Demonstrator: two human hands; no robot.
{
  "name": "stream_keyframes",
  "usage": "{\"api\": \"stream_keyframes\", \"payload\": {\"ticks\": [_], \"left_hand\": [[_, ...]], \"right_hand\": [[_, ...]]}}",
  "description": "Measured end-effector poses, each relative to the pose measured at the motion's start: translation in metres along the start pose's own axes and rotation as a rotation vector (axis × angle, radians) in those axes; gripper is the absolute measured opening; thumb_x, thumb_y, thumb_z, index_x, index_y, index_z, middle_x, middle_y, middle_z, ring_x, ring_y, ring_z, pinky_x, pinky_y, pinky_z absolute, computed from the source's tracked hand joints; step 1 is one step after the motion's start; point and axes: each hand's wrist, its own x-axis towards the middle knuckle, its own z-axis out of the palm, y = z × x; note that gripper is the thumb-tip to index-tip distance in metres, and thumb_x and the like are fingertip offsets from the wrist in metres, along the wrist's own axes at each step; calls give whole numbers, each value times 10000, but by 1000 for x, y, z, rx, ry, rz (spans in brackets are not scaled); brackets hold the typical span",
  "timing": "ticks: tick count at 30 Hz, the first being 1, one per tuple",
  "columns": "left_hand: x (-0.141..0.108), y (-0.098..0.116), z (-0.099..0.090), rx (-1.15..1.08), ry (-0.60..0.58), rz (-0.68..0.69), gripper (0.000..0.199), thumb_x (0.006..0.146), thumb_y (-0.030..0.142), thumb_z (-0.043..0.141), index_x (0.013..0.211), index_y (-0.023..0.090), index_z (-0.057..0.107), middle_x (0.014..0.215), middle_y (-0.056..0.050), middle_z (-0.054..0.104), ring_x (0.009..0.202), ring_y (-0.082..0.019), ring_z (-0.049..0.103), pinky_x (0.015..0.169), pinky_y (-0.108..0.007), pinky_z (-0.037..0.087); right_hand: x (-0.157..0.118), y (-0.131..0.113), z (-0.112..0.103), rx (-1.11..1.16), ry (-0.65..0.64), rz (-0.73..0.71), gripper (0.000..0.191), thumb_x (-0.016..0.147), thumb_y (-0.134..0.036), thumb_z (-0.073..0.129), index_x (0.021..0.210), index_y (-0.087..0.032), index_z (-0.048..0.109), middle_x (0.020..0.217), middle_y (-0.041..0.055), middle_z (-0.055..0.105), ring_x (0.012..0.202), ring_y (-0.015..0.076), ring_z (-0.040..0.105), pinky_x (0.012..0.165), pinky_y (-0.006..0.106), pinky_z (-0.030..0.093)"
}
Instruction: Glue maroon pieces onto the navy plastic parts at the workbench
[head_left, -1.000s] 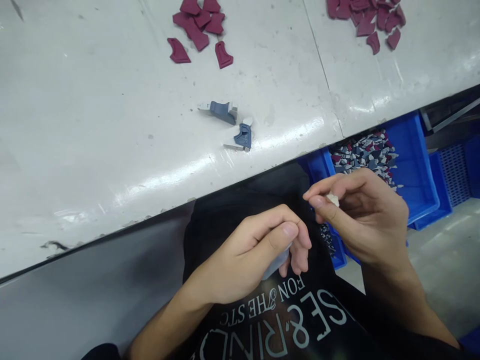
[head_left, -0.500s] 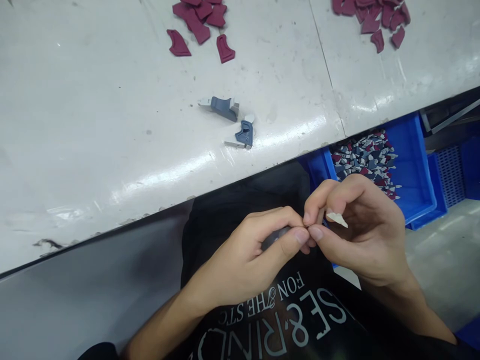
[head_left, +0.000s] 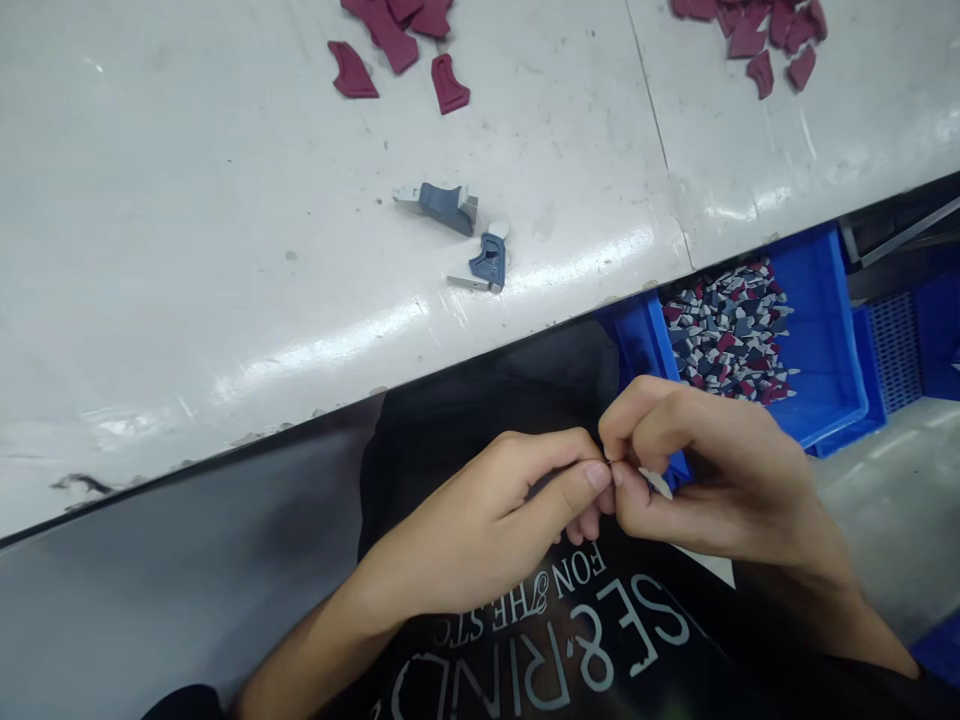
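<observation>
Hands [head_left: 731, 490], pale piece [head_left: 660, 484] inside the right

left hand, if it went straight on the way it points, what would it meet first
Likely the right hand; its fingertips touch or nearly touch the left hand, though depth is hard to judge.

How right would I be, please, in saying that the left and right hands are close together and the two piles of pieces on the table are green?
The colour is wrong: the head view shows both piles on the table are maroon, while the left hand and right hand are close together.
</observation>
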Motion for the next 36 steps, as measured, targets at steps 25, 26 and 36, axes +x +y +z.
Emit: {"api": "stream_keyframes", "payload": {"ticks": [25,26,36], "left_hand": [[-15,18,10,-269,-39,-100,397,1146,507,545,943,195,685,862,-12,668,776,-110,630,731,-218,576],[-15,18,10,-264,-45,-99,404,1147,509,540,942,193,686,867,-15,666,779,-114,629,734,-227,578],[-12,14,6,-120,-62,-78,387,1163,472,511,946,204,686,898,3,684,795,-108,635,750,-228,562]], "right_hand": [[1,-10,-16,56,-24,-56,345,812,-1,763,957,-261,587,964,17,713,794,177,692,601,339,564],[2,-9,-14,85,-27,-61,348,814,5,760,963,-260,589,970,15,716,792,171,695,602,330,569],[8,-5,-7,217,37,-12,382,803,29,752,910,-279,553,891,-27,701,704,153,690,576,296,588]]}}
